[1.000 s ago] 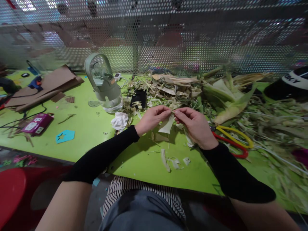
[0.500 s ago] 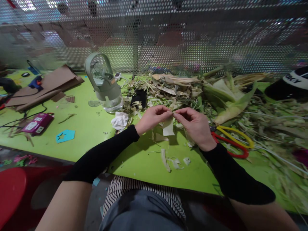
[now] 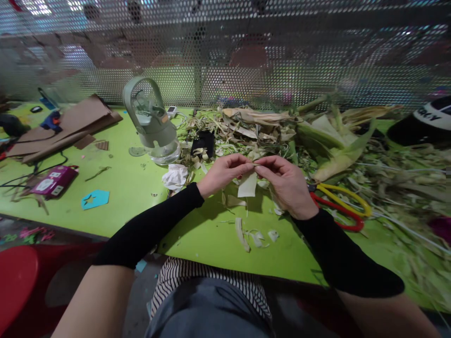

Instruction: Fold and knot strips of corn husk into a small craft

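Both hands meet over the green table [image 3: 197,239], fingertips touching. My left hand [image 3: 229,172] pinches one side of a pale strip of corn husk [image 3: 247,186], which hangs down below the fingers. From the other side my right hand [image 3: 284,184] pinches the same strip at its upper edge. Small husk scraps [image 3: 242,234] lie on the table just below the hands. Beside my right wrist rest scissors [image 3: 343,202] with one yellow and one red handle. Beyond the fingers spreads a heap of shredded husk [image 3: 243,134].
A pale green water bottle [image 3: 155,126] stands left of the heap, with crumpled white tissue [image 3: 175,177] in front of it. Whole corn husks [image 3: 334,145] lie at the right. A purple box [image 3: 55,180], a blue paper piece [image 3: 95,199] and brown cardboard [image 3: 70,124] lie left. Perforated metal [image 3: 211,61] closes off the back.
The hanging husk strip has turned slightly between the fingertips and shows a little more of its face. Both hands stay in nearly the same place.
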The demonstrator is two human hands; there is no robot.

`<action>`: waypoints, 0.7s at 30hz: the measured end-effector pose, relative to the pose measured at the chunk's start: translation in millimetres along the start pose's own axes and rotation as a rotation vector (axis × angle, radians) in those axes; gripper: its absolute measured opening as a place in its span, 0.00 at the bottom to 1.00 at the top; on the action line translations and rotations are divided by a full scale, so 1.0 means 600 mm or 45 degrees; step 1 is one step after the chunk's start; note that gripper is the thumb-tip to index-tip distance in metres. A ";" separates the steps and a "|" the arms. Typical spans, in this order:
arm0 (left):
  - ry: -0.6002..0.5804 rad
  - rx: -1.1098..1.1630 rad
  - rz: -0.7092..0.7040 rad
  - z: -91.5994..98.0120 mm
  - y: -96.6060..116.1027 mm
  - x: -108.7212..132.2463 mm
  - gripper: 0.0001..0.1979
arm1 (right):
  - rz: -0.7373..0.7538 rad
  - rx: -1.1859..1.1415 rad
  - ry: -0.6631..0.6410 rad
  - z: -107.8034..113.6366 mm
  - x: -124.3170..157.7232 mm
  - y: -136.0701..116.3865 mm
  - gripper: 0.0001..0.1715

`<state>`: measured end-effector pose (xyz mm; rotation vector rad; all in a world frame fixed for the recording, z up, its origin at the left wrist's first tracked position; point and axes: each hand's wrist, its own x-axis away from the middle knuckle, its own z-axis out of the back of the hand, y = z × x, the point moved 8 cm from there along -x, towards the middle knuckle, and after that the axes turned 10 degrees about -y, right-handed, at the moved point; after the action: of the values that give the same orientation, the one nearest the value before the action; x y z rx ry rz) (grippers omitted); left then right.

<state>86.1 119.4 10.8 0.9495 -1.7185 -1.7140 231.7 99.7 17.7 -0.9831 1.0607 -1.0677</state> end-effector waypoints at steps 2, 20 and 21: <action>0.001 -0.035 -0.025 0.000 0.002 -0.001 0.11 | -0.001 -0.033 0.017 0.000 0.000 0.002 0.10; 0.207 -0.293 -0.090 0.004 0.008 0.011 0.07 | 0.001 -0.040 0.017 -0.003 0.003 0.007 0.10; 0.211 -0.305 -0.090 0.005 0.007 0.011 0.07 | 0.003 -0.042 0.015 -0.003 0.003 0.007 0.10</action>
<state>79.3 115.5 14.3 1.0196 -1.3553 -1.7839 230.9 98.4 12.8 -1.0029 1.0924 -1.0581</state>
